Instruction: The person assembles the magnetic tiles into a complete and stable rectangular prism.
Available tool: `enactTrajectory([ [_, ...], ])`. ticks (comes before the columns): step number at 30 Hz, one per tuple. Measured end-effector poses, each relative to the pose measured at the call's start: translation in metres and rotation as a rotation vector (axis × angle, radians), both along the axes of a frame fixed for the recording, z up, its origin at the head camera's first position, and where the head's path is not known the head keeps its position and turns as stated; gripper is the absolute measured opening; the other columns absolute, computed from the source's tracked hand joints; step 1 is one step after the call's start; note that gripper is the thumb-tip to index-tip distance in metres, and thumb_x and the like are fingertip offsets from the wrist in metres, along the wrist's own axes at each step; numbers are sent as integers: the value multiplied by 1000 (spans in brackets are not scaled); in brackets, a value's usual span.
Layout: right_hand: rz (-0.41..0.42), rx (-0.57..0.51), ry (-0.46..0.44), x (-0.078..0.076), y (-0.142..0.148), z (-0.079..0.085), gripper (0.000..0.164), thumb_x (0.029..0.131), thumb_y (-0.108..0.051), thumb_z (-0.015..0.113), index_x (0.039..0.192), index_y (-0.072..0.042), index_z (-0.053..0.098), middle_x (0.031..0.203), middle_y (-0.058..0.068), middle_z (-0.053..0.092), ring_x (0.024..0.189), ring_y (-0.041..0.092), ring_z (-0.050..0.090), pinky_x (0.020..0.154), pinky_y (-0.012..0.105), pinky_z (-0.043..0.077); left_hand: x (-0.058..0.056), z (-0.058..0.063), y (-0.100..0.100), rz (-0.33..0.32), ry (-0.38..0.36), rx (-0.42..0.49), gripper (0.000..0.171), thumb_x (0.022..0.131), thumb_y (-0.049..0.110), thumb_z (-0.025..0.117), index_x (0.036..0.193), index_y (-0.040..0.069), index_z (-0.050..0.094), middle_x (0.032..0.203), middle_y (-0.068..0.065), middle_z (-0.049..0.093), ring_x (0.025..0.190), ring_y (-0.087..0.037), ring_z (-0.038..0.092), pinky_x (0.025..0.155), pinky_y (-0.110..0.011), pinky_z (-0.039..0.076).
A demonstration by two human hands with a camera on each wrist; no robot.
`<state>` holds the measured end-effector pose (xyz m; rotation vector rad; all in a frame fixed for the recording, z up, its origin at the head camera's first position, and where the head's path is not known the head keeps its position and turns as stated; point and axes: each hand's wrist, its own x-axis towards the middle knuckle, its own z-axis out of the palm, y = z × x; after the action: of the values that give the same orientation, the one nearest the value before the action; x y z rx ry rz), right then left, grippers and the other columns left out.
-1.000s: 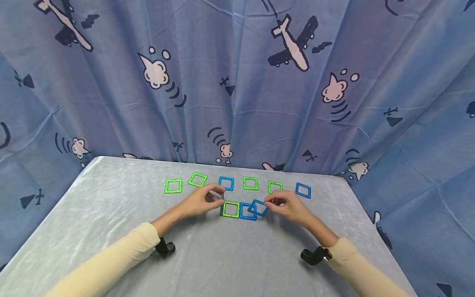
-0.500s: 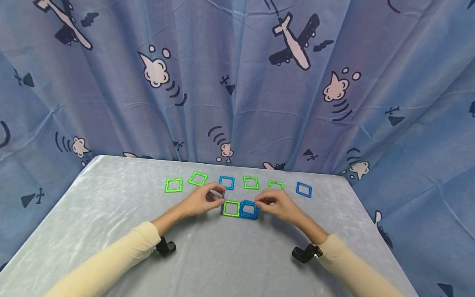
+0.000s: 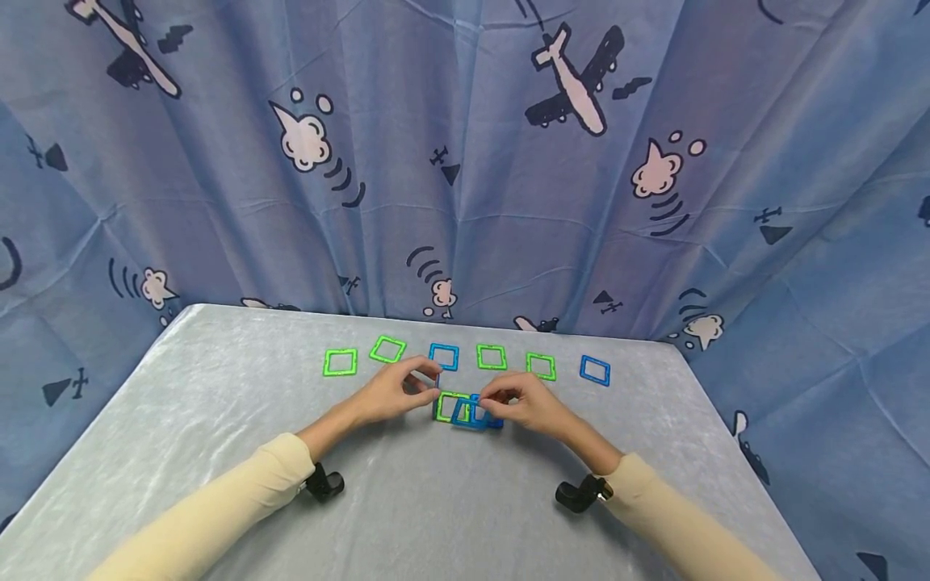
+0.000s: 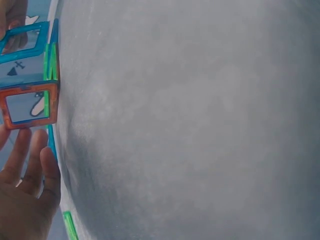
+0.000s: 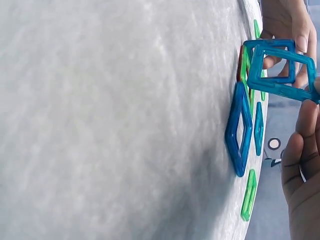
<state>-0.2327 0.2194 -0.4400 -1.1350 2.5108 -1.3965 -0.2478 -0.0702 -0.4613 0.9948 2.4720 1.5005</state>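
Note:
In the head view my left hand (image 3: 388, 391) holds an upright square magnetic tile between thumb and fingers. From the left wrist this tile frame (image 4: 53, 109) looks orange, with blue along its edges; the right wrist view shows a dark blue upright frame (image 5: 291, 60) there. At its foot lies a flat green tile (image 3: 438, 408), joined on its right to a flat blue tile (image 5: 232, 130). My right hand (image 3: 530, 399) pinches a lighter blue square tile (image 5: 280, 90) by its edge. That tile is raised above the flat pair and overlaps both in the head view.
Behind the hands a spread-out row of loose tiles lies on the pale cloth-covered table (image 3: 465, 516): several green ones, such as the leftmost green tile (image 3: 340, 374), and two blue ones, including the far-right blue tile (image 3: 596, 361). A patterned blue curtain (image 3: 392, 161) hangs behind.
My right hand has moved left, carrying the blue tile from the right side of the flat blue tile to over its join with the green one. The left hand stays in place.

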Motion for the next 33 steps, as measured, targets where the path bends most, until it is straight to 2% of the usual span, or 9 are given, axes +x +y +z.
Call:
enactTrajectory([
  [5, 9, 3, -15, 3, -7, 4, 7, 91, 7, 72, 96, 4, 76, 86, 6, 69, 73, 17, 60, 64, 32, 53, 0, 0, 0, -9, -2, 8, 38, 98, 18, 71, 129, -1, 61, 122, -18, 65, 95, -19, 69, 83, -37, 56],
  [9, 16, -1, -39, 11, -14, 19, 6, 91, 9, 71, 96, 9, 74, 86, 12, 69, 73, 20, 62, 64, 33, 54, -1, 0, 0, -19, 5, 27, 38, 98, 18, 72, 129, -2, 61, 122, -20, 65, 95, -21, 69, 84, -40, 56],
  [13, 30, -7, -46, 17, -18, 30, 6, 92, 9, 70, 96, 9, 74, 87, 11, 69, 74, 20, 62, 65, 34, 54, -1, 0, 0, -22, 9, 33, 37, 98, 17, 72, 128, -2, 62, 121, -20, 65, 95, -22, 70, 83, -39, 56],
  [18, 53, -13, -30, 16, -20, 30, 6, 92, 9, 69, 96, 8, 74, 86, 10, 69, 74, 21, 62, 64, 34, 55, -1, 0, 0, -21, 11, 23, 37, 97, 17, 72, 128, -2, 61, 121, -20, 65, 95, -21, 70, 83, -36, 56],
  [25, 67, -17, -18, 15, -23, 28, 6, 92, 9, 70, 95, 7, 75, 86, 11, 69, 73, 24, 62, 64, 34, 54, -2, -1, -1, -23, 15, 28, 38, 98, 19, 72, 127, -2, 62, 121, -20, 65, 95, -22, 70, 85, -40, 56],
  [33, 84, -18, -7, 15, -28, 28, 7, 92, 10, 69, 95, 6, 75, 85, 13, 69, 73, 23, 63, 64, 34, 54, -4, -2, -2, -31, 10, 15, 38, 97, 17, 72, 129, -2, 61, 122, -19, 65, 95, -19, 70, 83, -35, 56],
])
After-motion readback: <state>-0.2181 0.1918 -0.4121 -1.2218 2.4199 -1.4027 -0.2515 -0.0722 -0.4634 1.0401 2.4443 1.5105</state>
